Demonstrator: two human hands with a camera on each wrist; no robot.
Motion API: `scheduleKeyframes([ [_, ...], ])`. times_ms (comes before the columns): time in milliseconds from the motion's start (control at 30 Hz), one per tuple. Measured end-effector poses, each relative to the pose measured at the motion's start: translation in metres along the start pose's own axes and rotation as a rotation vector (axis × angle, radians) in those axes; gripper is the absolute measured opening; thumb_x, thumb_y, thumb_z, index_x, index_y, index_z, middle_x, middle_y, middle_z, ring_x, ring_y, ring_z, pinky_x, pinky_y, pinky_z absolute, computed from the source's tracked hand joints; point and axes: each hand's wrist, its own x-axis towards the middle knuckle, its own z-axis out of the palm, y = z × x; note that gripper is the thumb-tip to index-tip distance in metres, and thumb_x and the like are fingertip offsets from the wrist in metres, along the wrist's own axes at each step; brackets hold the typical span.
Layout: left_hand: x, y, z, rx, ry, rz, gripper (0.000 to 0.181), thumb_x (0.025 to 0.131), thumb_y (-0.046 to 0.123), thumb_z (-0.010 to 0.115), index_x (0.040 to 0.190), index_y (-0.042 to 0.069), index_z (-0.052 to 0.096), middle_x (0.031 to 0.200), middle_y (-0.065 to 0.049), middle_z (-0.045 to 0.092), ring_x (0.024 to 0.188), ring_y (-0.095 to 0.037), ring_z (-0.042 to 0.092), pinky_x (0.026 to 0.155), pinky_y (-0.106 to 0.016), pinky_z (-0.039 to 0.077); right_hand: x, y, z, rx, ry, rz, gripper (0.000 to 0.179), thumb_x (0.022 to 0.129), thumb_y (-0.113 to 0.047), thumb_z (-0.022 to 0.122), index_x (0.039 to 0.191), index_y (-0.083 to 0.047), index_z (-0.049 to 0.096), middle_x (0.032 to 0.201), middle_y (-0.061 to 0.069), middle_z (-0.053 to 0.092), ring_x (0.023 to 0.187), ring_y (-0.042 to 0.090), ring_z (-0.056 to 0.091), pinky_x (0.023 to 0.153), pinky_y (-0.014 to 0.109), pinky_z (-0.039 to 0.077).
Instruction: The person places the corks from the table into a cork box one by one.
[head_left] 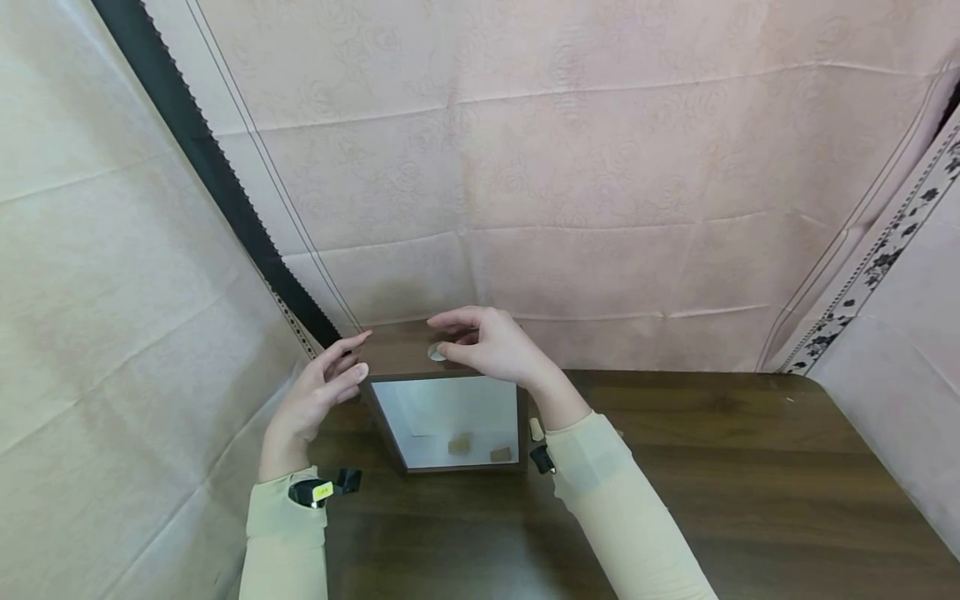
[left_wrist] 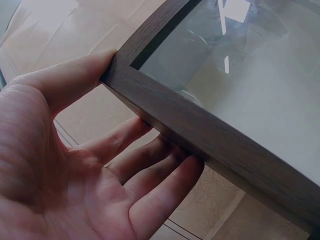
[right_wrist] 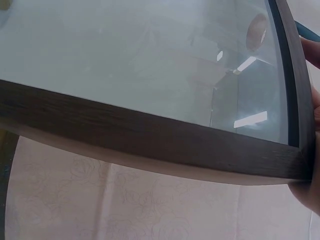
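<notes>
A dark wood box [head_left: 467, 470] with a glass front [head_left: 446, 417] stands on the table. A round whitish spot [head_left: 435, 352] shows on its top; I cannot tell whether it is a hole or a disc. Over that top, my right hand [head_left: 491, 343] has its thumb beside the spot and its index finger apart from the thumb. At the box's upper left corner, my left hand [head_left: 315, 396] rests its thumb and fingertips against the wood. The left wrist view shows this hand [left_wrist: 95, 165] with loosely bent fingers touching the frame [left_wrist: 210, 120]. My right hand is out of the right wrist view.
Two beige patches [head_left: 459, 443] appear in the glass; whether they lie inside or are reflections, I cannot tell. A small beige piece [head_left: 536, 429] lies by the box's right side. Behind the dark table [head_left: 697, 475] hangs a pale cloth [head_left: 600, 192], with another [head_left: 135, 333] at left.
</notes>
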Motion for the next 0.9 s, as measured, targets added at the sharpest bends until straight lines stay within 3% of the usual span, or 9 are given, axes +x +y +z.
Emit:
scheduleKeyframes([
  [133,0.000,0.000,0.001,0.004,0.001,0.000,0.063,0.110,0.027,0.061,0.166,0.011,0.038,0.176,-0.012,0.019,0.158,-0.045,0.025,0.117,-0.071,0.033,-0.002,0.003,0.000,0.031,0.030,-0.023,0.034,0.101,-0.013,0.072,0.135,-0.014,0.074,0.127,0.002,0.075,0.110,0.014,0.069,0.096,0.033,0.058],
  [300,0.000,0.000,0.001,0.012,0.001,0.002,0.064,0.109,0.027,0.062,0.166,0.010,0.037,0.176,-0.013,0.020,0.158,-0.046,0.025,0.117,-0.071,0.034,-0.011,0.006,-0.005,0.144,0.063,-0.046,0.029,0.105,-0.018,0.071,0.134,-0.018,0.075,0.126,-0.006,0.075,0.110,0.017,0.070,0.094,0.038,0.060],
  [567,-0.001,0.000,0.000,0.014,-0.002,0.004,0.063,0.109,0.027,0.061,0.166,0.011,0.038,0.176,-0.013,0.019,0.158,-0.045,0.026,0.117,-0.070,0.035,-0.032,0.009,-0.016,0.223,0.119,-0.053,0.026,0.106,-0.024,0.070,0.132,-0.021,0.075,0.126,-0.005,0.075,0.111,0.021,0.070,0.095,0.042,0.059],
  [900,-0.001,0.002,0.000,0.014,-0.003,0.003,0.064,0.109,0.027,0.062,0.166,0.013,0.037,0.177,-0.012,0.017,0.158,-0.045,0.024,0.117,-0.069,0.034,-0.072,0.019,-0.026,0.299,0.247,-0.036,0.026,0.106,-0.015,0.070,0.129,-0.003,0.074,0.128,0.017,0.073,0.109,0.025,0.072,0.097,0.034,0.059],
])
